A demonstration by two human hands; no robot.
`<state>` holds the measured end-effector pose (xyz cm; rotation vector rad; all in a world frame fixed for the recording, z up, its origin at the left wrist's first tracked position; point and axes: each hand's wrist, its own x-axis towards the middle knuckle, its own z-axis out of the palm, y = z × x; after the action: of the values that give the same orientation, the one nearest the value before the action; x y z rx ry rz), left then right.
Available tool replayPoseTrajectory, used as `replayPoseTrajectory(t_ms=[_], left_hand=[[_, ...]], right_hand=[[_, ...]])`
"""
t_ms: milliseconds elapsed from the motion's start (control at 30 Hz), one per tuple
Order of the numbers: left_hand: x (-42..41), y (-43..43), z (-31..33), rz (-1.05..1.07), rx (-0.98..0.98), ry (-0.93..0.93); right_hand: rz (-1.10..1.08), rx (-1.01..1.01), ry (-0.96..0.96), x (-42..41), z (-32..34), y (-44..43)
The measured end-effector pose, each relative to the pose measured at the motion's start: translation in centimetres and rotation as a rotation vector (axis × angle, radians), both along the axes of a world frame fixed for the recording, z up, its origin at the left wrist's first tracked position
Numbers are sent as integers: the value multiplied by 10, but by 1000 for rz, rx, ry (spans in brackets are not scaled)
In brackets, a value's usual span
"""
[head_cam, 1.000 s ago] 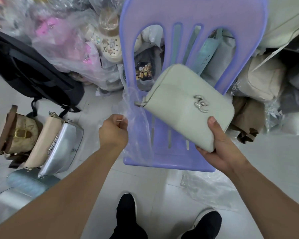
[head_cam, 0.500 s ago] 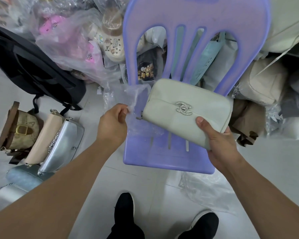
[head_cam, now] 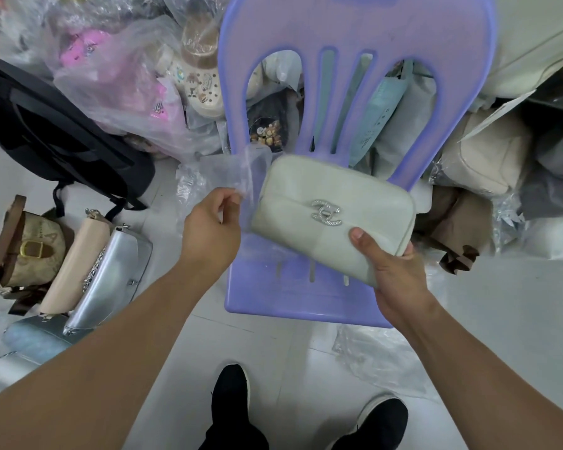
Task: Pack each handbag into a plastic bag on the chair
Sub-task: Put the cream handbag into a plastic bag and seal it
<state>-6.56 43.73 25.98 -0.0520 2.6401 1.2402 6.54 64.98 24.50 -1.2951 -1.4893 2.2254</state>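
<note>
A pale green handbag [head_cam: 325, 196] with a silver clasp hangs over the seat of the purple plastic chair [head_cam: 306, 297]. My right hand [head_cam: 390, 274] grips its lower right corner, thumb on the front. My left hand [head_cam: 212, 228] pinches the edge of a clear plastic bag [head_cam: 241, 170] at the handbag's left end. The handbag's left end touches the plastic, and I cannot tell whether it is inside.
Several handbags stand on the floor at the left: a brown one [head_cam: 26, 248], a cream one [head_cam: 75, 267], a silver one [head_cam: 111, 274]. A black backpack [head_cam: 52, 134] lies behind them. Wrapped goods pile up behind the chair. Loose plastic [head_cam: 381, 352] lies near my shoes.
The handbag has come down from a steep tilt to nearly level, closer to the seat. My left hand rose and moved right with the plastic bag toward the handbag's left end.
</note>
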Motion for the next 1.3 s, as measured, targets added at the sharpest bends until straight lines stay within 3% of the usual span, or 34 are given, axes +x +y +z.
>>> replayPoseTrajectory(t_ms=[367, 567, 700, 833, 967, 1100, 1300], left_hand=[[-10, 24, 11, 13, 128, -21], [-4, 30, 5, -270, 80, 255], [-1, 27, -3, -248, -48, 256], [13, 25, -1, -183, -12, 219], [21, 36, 3, -284, 14, 322], [30, 57, 16, -385, 11, 309], [56, 75, 20, -493, 72, 273]], right_hand=[[214, 149, -53, 1, 14, -5], [351, 212, -57, -3, 24, -8], [215, 126, -41, -5, 19, -16], [17, -71, -34, -7, 15, -26], [131, 20, -117, -13, 13, -33], [282, 114, -137, -16, 15, -40], [279, -122, -33, -13, 0, -49]])
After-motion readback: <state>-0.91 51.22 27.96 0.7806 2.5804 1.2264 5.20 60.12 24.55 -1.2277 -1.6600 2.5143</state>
